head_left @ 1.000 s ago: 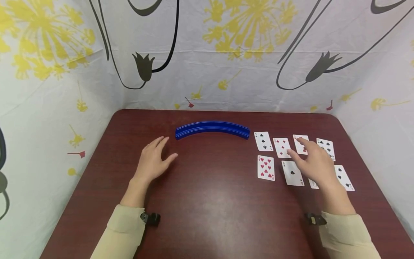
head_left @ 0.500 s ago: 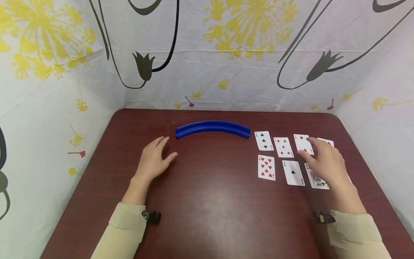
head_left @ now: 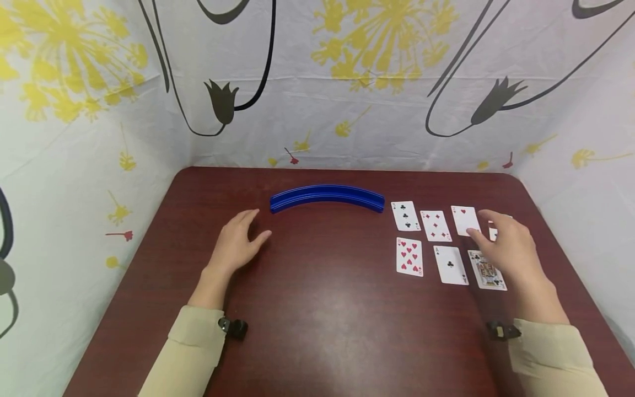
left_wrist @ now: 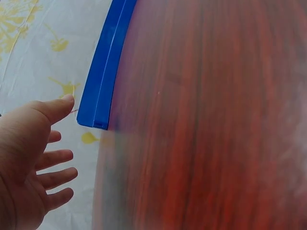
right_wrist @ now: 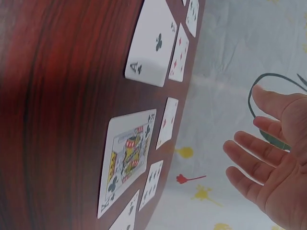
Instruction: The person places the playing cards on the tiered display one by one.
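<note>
My left hand (head_left: 233, 242) hovers with spread fingers left of the curved blue card holder (head_left: 327, 194); in the left wrist view, its thumb points toward the holder's near end (left_wrist: 98, 115). Over the right side of the card layout is my right hand (head_left: 513, 248), fingers loosely extended and holding nothing. In the head view it partly covers a black-suited card (head_left: 493, 234) and the right edge of the king of clubs (head_left: 486, 275). A lower-right card is hidden there, but its corner (right_wrist: 127, 215) shows in the right wrist view. The ace of clubs (head_left: 450, 266) lies left of the king.
Face-up playing cards lie in two rows at the table's right, including a clubs card (head_left: 405, 216), a diamonds card (head_left: 436, 226), a hearts card (head_left: 465, 220) and a many-pip hearts card (head_left: 409, 257). Patterned white cloth (head_left: 317, 127) stands behind the brown table (head_left: 337, 320).
My right hand has drifted rightward over the cards, uncovering the hearts card and the king of clubs. My left hand, the card holder and the cards stay in place.
</note>
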Demonstrator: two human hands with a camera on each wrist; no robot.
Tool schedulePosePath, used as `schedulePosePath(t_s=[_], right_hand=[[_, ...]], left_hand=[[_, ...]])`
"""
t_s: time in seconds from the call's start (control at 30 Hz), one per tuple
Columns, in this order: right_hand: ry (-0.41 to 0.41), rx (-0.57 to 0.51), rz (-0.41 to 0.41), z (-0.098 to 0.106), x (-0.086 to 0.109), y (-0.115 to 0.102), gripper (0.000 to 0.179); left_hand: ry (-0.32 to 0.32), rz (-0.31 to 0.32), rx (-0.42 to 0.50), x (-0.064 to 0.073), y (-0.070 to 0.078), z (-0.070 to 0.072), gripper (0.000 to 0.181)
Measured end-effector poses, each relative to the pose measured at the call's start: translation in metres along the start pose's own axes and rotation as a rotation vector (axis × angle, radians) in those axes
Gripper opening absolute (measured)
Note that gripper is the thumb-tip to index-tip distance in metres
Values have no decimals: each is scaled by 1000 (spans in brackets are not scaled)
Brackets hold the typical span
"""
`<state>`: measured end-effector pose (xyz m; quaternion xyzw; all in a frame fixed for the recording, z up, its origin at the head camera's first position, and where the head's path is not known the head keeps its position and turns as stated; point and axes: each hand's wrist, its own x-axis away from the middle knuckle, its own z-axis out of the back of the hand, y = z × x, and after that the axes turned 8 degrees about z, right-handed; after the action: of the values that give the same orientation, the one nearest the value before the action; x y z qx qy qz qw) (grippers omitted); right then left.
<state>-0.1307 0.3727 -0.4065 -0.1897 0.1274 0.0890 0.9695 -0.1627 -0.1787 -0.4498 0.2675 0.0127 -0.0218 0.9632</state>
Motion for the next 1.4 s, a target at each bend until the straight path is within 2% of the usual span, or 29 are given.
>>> schedulePosePath(t_s=[0.6,1.2,1.4], right_hand=[[-31,15,-21,-2,-5,17,48],[-69,44,-58,3,-15,31,49],[-73,47,-34,5,-18,40,47]], left_hand=[[-26,32,55,-12,-6,-1,65],[-49,72,62,-28,-5,-6,65],[-47,70,57,-31,-7,-8,65]])
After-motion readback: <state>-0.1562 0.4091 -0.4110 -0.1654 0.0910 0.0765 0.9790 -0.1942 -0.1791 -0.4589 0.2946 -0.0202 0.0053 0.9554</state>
